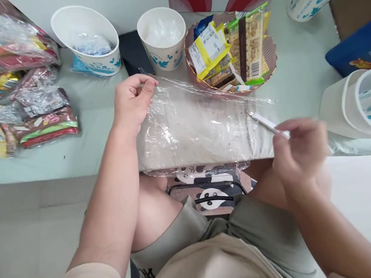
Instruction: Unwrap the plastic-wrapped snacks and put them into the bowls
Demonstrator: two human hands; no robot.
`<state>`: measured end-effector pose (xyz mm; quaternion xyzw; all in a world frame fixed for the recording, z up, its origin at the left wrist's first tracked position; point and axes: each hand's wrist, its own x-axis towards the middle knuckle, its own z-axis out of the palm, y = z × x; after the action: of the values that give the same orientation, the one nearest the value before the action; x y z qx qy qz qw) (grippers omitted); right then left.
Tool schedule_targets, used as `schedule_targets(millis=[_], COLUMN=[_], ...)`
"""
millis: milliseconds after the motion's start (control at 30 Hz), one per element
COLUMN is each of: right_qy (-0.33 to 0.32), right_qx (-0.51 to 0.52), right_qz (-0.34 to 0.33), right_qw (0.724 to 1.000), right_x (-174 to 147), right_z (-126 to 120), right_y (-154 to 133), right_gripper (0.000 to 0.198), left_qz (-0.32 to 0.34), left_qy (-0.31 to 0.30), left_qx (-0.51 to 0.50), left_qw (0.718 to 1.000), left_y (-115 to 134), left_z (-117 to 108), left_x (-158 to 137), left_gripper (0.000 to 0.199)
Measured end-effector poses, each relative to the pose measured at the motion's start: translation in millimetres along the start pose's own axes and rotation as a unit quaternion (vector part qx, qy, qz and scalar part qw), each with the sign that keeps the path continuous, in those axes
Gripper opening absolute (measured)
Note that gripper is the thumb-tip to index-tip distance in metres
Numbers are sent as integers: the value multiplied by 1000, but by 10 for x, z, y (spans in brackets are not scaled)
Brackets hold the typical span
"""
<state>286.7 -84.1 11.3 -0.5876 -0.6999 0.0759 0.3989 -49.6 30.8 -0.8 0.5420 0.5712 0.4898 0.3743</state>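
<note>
My left hand (135, 98) is closed, with thumb and fingers pinching the upper left corner of a clear plastic bag (189, 133). The bag lies crinkled across the table's front edge, its lower side hanging over. To the right, my right hand (300, 147), slightly blurred, is closed on a thin white strip (265, 121). The strip's far end reaches the bag's upper right part; I cannot tell whether it is still attached there. Just beyond the bag stands a pinkish gold-rimmed bowl (272, 62) filled with wrapped snacks (245, 44).
At the back left are a paper cup (65, 27) with plastic inside, a dark phone (134, 52) and another paper cup (159, 63). Wrapped snack packs (29, 99) are piled far left. Nested tubs (338, 104) and a blue package (369, 47) stand at right.
</note>
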Motion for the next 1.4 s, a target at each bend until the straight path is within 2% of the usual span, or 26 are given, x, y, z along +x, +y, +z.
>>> schedule_targets(millis=[67,133,167,200,233,300,367,467,533,633,733,767,833,933,1033,1133,1200,1333,1400], right_qy=[-42,-51,-46,-44,-38,-34,-62,-103,-79,-37,-35,-29,4,53,1,-42,-59,-116,-134], right_qx=[-45,-79,-72,-34,28,157,260,357,379,365,341,321,241,92,62,76,77,77,49], right_qz=[-49,-36,6,82,183,364,465,524,546,555,559,550,504,372,257,192,203,281,289], right_qw=[997,995,996,995,982,917,844,767,743,746,755,771,830,922,964,977,974,950,947], right_x=[-242,-534,-683,-823,-943,-1100,-1127,-1012,-936,-951,-1100,-1151,-1201,-1038,-595,-104,120,257,262], right_z=[-46,-19,14,54,98,188,265,331,330,272,164,117,15,-101,-44,199,379,553,548], right_y=[-92,-132,-136,-134,-131,-136,-168,-245,-282,-282,-236,-215,-166,-72,51,177,222,171,114], right_gripper=[17,34,41,45,46,45,44,51,51,53,49,45,35,24,29,66,81,84,79], left_qz=[-3,2,1,-4,-12,-27,-36,-34,-26,-20,-14,-11,-2,2,22,53,62,57,53], left_qy=[8,24,30,34,34,38,37,21,21,32,32,27,15,-12,-32,-45,-51,-71,-73], left_qx=[7,2,-3,-9,-14,-23,-26,-23,-17,-6,2,2,-5,-24,-46,-86,-117,-163,-185], left_qw=[1000,1000,1000,999,999,999,998,999,999,999,999,1000,1000,1000,998,994,990,982,979], left_y=[-21,-40,-44,-45,-42,-30,-17,-14,-20,-27,-25,-25,-28,-34,-5,95,182,315,354], left_z=[-3,2,5,8,11,17,25,36,37,29,23,23,20,4,-26,-65,-90,-135,-151], left_x=[15,30,34,34,31,21,11,7,11,19,23,23,20,0,-51,-134,-194,-276,-293], left_gripper=[37,38,36,33,30,27,27,24,22,21,20,21,23,33,48,53,54,53,53])
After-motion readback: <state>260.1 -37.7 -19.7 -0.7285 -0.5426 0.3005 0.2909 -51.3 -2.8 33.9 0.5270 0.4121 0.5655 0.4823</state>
